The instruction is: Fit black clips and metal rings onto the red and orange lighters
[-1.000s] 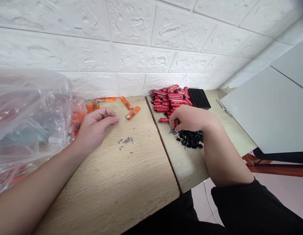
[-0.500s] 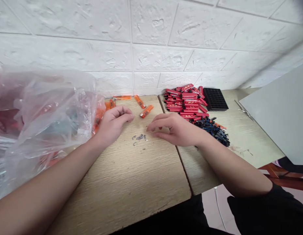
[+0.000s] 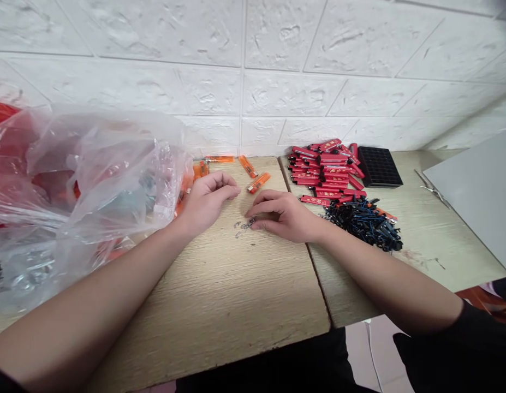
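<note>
My left hand (image 3: 208, 201) rests over the wooden table with thumb and forefinger pressed together; whatever is between them, if anything, is hidden. My right hand (image 3: 283, 217) is lowered at a small heap of shiny metal pieces (image 3: 245, 225). Its thumb and fingertips close in around some of these pieces, partly covering the heap. A few thin curved pieces lie just left of the fingertips. Beyond the hands lie two flat, see-through orange cases with metal parts, one orange case (image 3: 259, 183) nearer and another orange case (image 3: 248, 166) behind it.
A large clear plastic bag (image 3: 101, 164) fills the left side, with more orange cases beside it. At right are a pile of red cases (image 3: 332, 169), a black gridded tray (image 3: 379, 166) and a heap of black parts with blue wires (image 3: 365, 224). A white wall stands behind.
My right hand has come down onto the metal pieces, its thumb and fingertips nearer together. My left hand keeps its pinch. The whole view has shifted, so things appear further right.
</note>
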`<state>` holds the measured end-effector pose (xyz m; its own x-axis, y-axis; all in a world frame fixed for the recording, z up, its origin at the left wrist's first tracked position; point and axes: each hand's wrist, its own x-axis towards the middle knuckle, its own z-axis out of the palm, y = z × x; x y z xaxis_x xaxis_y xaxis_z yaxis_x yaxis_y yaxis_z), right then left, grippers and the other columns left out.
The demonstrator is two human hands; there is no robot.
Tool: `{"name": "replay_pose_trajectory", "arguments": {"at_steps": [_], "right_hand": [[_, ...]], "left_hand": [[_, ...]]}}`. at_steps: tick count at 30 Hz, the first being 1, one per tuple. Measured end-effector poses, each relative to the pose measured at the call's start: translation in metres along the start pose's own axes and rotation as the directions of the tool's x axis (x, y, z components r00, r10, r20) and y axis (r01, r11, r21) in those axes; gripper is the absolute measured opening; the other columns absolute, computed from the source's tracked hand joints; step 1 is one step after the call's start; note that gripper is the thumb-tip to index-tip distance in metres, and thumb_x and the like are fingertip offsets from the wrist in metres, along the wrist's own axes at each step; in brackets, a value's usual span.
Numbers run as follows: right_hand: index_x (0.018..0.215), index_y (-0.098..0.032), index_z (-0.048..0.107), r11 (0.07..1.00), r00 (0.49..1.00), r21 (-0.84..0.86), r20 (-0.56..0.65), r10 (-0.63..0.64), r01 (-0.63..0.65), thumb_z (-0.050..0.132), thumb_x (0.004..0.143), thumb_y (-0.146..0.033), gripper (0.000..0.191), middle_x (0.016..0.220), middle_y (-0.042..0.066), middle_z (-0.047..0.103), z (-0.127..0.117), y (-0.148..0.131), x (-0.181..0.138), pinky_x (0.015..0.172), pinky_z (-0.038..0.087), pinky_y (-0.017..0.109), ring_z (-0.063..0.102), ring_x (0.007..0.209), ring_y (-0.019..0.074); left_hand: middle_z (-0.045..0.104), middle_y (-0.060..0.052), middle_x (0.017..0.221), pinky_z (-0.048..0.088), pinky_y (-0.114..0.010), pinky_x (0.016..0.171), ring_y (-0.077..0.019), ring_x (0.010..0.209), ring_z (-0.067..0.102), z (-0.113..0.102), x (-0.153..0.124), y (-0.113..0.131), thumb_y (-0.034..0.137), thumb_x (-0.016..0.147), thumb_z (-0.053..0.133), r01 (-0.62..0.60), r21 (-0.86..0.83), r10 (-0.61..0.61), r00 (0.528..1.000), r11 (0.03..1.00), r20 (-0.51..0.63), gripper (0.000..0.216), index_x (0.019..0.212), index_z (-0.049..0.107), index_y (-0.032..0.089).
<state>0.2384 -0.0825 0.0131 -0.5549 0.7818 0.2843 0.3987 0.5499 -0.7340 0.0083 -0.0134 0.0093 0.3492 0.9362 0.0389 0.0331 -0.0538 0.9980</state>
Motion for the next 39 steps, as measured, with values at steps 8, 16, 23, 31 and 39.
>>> {"name": "replay_pose_trajectory", "arguments": {"at_steps": [8, 16, 23, 31, 39], "right_hand": [[0.097, -0.020, 0.084, 0.999, 0.999, 0.032, -0.050, 0.014, -0.012, 0.077, 0.101, -0.026, 0.010, 0.099, 0.007, 0.073, 0.003, 0.002, -0.001, 0.083, 0.056, 0.036, 0.067, 0.090, 0.0183], [0.099, -0.019, 0.076, 0.996, 1.000, -0.088, 0.001, 0.013, -0.013, 0.067, 0.104, -0.022, 0.011, 0.104, 0.009, 0.071, 0.003, -0.004, -0.001, 0.094, 0.055, 0.040, 0.065, 0.100, 0.0213], [0.101, -0.018, 0.069, 0.983, 0.999, -0.184, 0.033, -0.021, 0.026, 0.059, 0.108, -0.021, 0.013, 0.103, 0.010, 0.068, 0.007, -0.005, -0.002, 0.095, 0.053, 0.040, 0.062, 0.101, 0.0235], [0.102, -0.018, 0.068, 0.974, 0.998, -0.219, 0.034, -0.052, 0.058, 0.055, 0.110, -0.023, 0.016, 0.100, 0.010, 0.069, 0.010, -0.003, -0.004, 0.091, 0.053, 0.039, 0.063, 0.098, 0.0232], [0.102, -0.017, 0.067, 0.971, 0.998, -0.231, 0.037, -0.057, 0.064, 0.054, 0.110, -0.020, 0.016, 0.100, 0.010, 0.067, 0.006, -0.006, -0.006, 0.089, 0.053, 0.038, 0.062, 0.095, 0.0226]], "left_hand": [[0.065, 0.000, 0.078, 0.045, -0.034, 0.075, -0.0162, 0.076, 0.057, 0.000, 0.000, -0.001, 0.024, 0.077, 0.081, 0.005, -0.019, -0.005, 1.000, 1.000, 0.001, 0.012, 0.076, 0.070, 0.020], [0.063, -0.001, 0.076, 0.044, -0.034, 0.073, -0.0161, 0.074, 0.055, 0.001, 0.000, 0.000, 0.026, 0.075, 0.081, 0.009, -0.012, -0.009, 1.000, 1.000, 0.001, 0.013, 0.075, 0.069, 0.020], [0.063, 0.000, 0.076, 0.044, -0.033, 0.074, -0.0155, 0.075, 0.055, 0.002, -0.002, 0.003, 0.024, 0.075, 0.081, 0.012, -0.028, -0.012, 1.000, 1.000, -0.007, 0.013, 0.074, 0.069, 0.020], [0.064, 0.000, 0.075, 0.045, -0.033, 0.073, -0.0156, 0.074, 0.055, 0.002, -0.002, 0.002, 0.025, 0.076, 0.081, 0.008, -0.021, -0.008, 1.000, 1.000, -0.008, 0.013, 0.074, 0.069, 0.020], [0.063, 0.000, 0.075, 0.043, -0.033, 0.073, -0.0156, 0.075, 0.054, 0.002, -0.001, 0.002, 0.025, 0.076, 0.080, 0.008, -0.012, -0.008, 1.000, 1.000, 0.000, 0.013, 0.074, 0.068, 0.020]]}}
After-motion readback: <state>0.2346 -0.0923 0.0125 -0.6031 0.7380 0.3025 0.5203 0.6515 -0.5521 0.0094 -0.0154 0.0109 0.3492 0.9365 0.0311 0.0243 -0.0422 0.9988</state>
